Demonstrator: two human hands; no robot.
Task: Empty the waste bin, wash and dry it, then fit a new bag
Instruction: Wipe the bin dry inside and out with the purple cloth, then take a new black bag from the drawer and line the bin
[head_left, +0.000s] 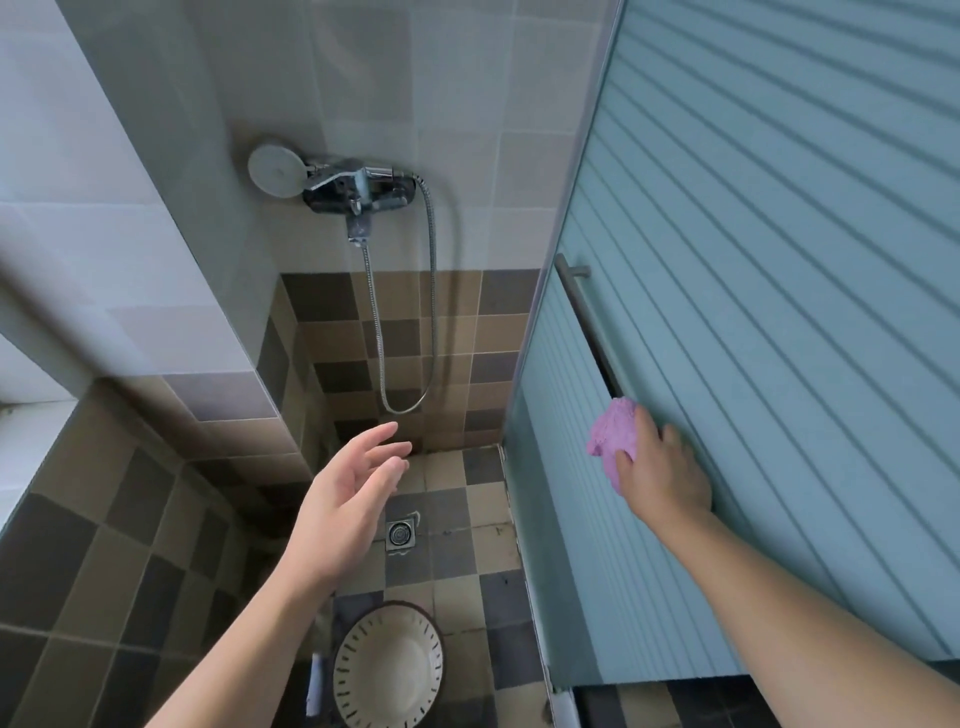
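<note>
Below left fingers (387, 452), waste bin (388, 670) sits upright on shower floor (467, 561), bagless, near drain (400, 533). Left hand (343, 512) open, fingers spread, holding nothing. Right hand (660, 470) curls round pink cloth (613, 439) against door (727, 312), beside handle (587, 322). Likely drying step: bring cloth down, steady rim with free hand, wipe inside thoroughly.

You stood in a tiled shower stall. Upper walls (457, 78) were pale grey tile; lower walls and floor (467, 551) were a brown and grey checker. A chrome mixer tap (358, 189) with round shower head (275, 170) and looped hose (431, 291) hung ahead of you. A square drain (400, 532) sat in the floor. On your right stood a ribbed blue-green sliding door (779, 260) with a bar handle (584, 312).
</note>
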